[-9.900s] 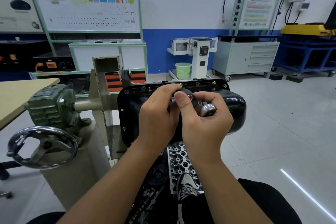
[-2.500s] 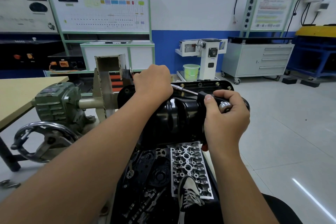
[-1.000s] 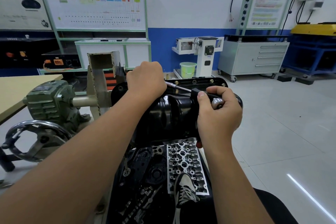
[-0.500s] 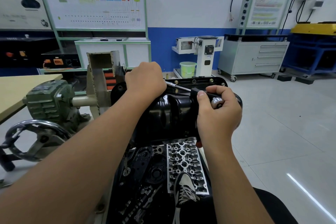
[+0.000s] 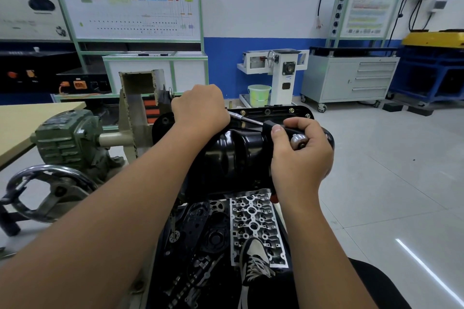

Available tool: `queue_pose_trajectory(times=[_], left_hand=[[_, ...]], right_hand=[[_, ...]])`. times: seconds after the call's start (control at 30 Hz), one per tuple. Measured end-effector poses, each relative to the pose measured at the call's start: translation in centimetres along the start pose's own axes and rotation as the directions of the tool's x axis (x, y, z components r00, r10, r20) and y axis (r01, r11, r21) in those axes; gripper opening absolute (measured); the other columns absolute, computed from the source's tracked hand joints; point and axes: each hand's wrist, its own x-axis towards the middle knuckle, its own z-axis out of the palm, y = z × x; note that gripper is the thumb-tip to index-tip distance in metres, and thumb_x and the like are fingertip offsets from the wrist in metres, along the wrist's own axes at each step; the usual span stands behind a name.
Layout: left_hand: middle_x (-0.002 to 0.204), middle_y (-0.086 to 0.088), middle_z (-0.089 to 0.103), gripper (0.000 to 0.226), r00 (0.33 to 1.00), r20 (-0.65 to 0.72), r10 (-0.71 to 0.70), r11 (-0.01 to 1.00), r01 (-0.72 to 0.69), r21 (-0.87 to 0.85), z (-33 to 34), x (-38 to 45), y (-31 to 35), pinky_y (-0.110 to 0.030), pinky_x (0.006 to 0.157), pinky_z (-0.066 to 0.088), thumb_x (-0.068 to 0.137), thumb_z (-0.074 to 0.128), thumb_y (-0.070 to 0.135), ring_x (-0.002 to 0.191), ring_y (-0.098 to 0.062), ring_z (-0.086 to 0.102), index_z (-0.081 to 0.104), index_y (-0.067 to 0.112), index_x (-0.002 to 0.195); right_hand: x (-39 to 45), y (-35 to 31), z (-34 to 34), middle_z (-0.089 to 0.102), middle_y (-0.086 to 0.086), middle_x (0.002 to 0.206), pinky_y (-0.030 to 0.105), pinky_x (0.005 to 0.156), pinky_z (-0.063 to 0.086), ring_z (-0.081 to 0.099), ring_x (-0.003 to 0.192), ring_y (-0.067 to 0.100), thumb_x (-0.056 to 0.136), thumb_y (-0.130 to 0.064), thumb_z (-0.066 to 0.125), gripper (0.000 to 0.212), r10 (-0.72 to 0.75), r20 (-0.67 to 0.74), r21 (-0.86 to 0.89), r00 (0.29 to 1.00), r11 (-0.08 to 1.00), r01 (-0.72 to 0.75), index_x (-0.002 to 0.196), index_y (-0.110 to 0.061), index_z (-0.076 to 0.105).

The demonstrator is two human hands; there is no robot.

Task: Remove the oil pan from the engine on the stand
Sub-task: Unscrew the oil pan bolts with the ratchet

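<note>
A glossy black oil pan [image 5: 236, 155] faces me on the engine held by the stand, its far flange [image 5: 276, 111] carrying several bolts. My right hand [image 5: 300, 155] grips the black handle of a ratchet wrench [image 5: 251, 121], whose metal shaft runs up and left across the pan. My left hand [image 5: 200, 108] is curled over the wrench's head at the pan's far left flange; the head and the bolt beneath it are hidden.
The green gearbox [image 5: 67, 138] and steel handwheel [image 5: 47, 193] of the stand sit left. Below the pan a tray holds a cylinder head [image 5: 253, 223], chain parts and covers, beside my shoe [image 5: 253, 261]. A wooden table [image 5: 25, 120] stands at left; tiled floor lies at right.
Over the last second both hands have stayed on the wrench with almost no shift. About ten seconds ago both hands were together at the pan's middle; the left has since moved to the far left flange.
</note>
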Motion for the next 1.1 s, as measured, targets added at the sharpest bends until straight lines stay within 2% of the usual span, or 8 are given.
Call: queue_pose_trajectory(times=[0.13, 0.23, 0.33, 0.43, 0.53, 0.73, 0.93, 1.1], left_hand=[[0.071, -0.002, 0.05, 0.025, 1.0, 0.004, 0.015, 1.0, -0.015, 0.001, -0.07, -0.02, -0.01, -0.031, 0.057, 0.032, 0.082, 0.068, 0.018, 0.057, -0.021, 0.044, 0.047, 0.017, 0.069], [0.07, -0.002, 0.05, 0.024, 1.0, 0.005, 0.02, 1.0, -0.02, -0.001, 0.0, 0.04, -0.12, -0.027, 0.052, 0.025, 0.082, 0.067, 0.016, 0.056, -0.021, 0.044, 0.047, 0.017, 0.069], [0.072, -0.002, 0.05, 0.023, 1.0, 0.011, 0.02, 1.0, -0.02, -0.024, 0.13, 0.05, -0.23, -0.026, 0.052, 0.025, 0.083, 0.066, 0.015, 0.057, -0.02, 0.044, 0.047, 0.017, 0.07], [0.075, -0.003, 0.055, 0.015, 0.999, 0.034, 0.029, 0.998, -0.027, -0.058, 0.12, 0.05, -0.27, -0.027, 0.055, 0.033, 0.083, 0.066, 0.019, 0.061, -0.021, 0.05, 0.054, 0.017, 0.074], [0.08, -0.001, 0.061, 0.008, 0.996, 0.059, 0.061, 0.997, -0.058, -0.048, 0.06, 0.0, -0.16, -0.036, 0.069, 0.043, 0.084, 0.065, 0.027, 0.074, -0.025, 0.058, 0.067, 0.02, 0.086], [0.08, -0.003, 0.061, 0.008, 0.996, 0.053, 0.073, 0.995, -0.069, -0.075, -0.17, -0.2, -0.25, -0.027, 0.053, 0.036, 0.085, 0.065, 0.024, 0.068, -0.021, 0.055, 0.069, 0.017, 0.089], [0.089, -0.009, 0.065, 0.01, 0.994, 0.075, 0.083, 0.984, -0.07, -0.161, -0.37, -0.39, -0.18, -0.039, 0.069, 0.059, 0.085, 0.064, 0.014, 0.081, -0.029, 0.065, 0.071, 0.01, 0.091], [0.09, -0.009, 0.067, 0.008, 0.993, 0.065, 0.098, 0.979, -0.085, -0.185, -0.5, -0.36, -0.2, -0.041, 0.071, 0.06, 0.083, 0.064, 0.006, 0.085, -0.03, 0.066, 0.07, 0.01, 0.087]], right_hand=[[0.04, -0.03, -0.04, 0.058, -0.038, 0.064, -0.002, 0.063, 0.039, 0.059, 0.066, -0.013, 0.087, -0.009, 0.078, 0.027, 0.001, 0.02, -0.008, 1.0, 1.0, -0.001, 0.082, -0.031, 0.064], [0.08, 0.06, -0.05, 0.058, -0.038, 0.065, -0.002, 0.063, 0.039, 0.059, 0.067, -0.013, 0.087, -0.009, 0.078, 0.027, -0.003, 0.018, -0.012, 1.0, 1.0, 0.003, 0.082, -0.032, 0.064], [0.07, 0.14, -0.02, 0.057, -0.036, 0.063, -0.001, 0.063, 0.039, 0.058, 0.065, -0.012, 0.087, -0.009, 0.078, 0.026, -0.002, 0.014, -0.017, 1.0, 1.0, 0.003, 0.083, -0.031, 0.065], [0.03, 0.16, 0.02, 0.059, -0.028, 0.061, -0.002, 0.063, 0.039, 0.059, 0.066, -0.012, 0.087, -0.009, 0.078, 0.027, -0.012, 0.002, -0.02, 1.0, 1.0, 0.012, 0.082, -0.032, 0.064], [0.01, 0.16, 0.02, 0.058, -0.02, 0.063, -0.002, 0.064, 0.039, 0.059, 0.068, -0.013, 0.086, -0.009, 0.079, 0.025, -0.027, -0.008, -0.022, 1.0, 0.999, 0.027, 0.083, -0.03, 0.065], [0.05, 0.26, -0.02, 0.058, -0.03, 0.06, -0.002, 0.064, 0.039, 0.059, 0.066, -0.013, 0.086, -0.008, 0.079, 0.025, -0.026, -0.004, -0.022, 1.0, 0.999, 0.026, 0.083, -0.029, 0.066], [0.04, 0.26, -0.07, 0.053, -0.021, 0.06, -0.002, 0.064, 0.04, 0.057, 0.064, -0.013, 0.086, -0.008, 0.079, 0.021, -0.032, -0.002, -0.018, 0.999, 0.999, 0.032, 0.085, -0.026, 0.067], [0.02, 0.28, -0.06, 0.058, -0.031, 0.061, -0.002, 0.063, 0.04, 0.059, 0.066, -0.012, 0.087, -0.009, 0.078, 0.023, -0.013, 0.009, -0.011, 1.0, 1.0, 0.013, 0.084, -0.029, 0.066]])
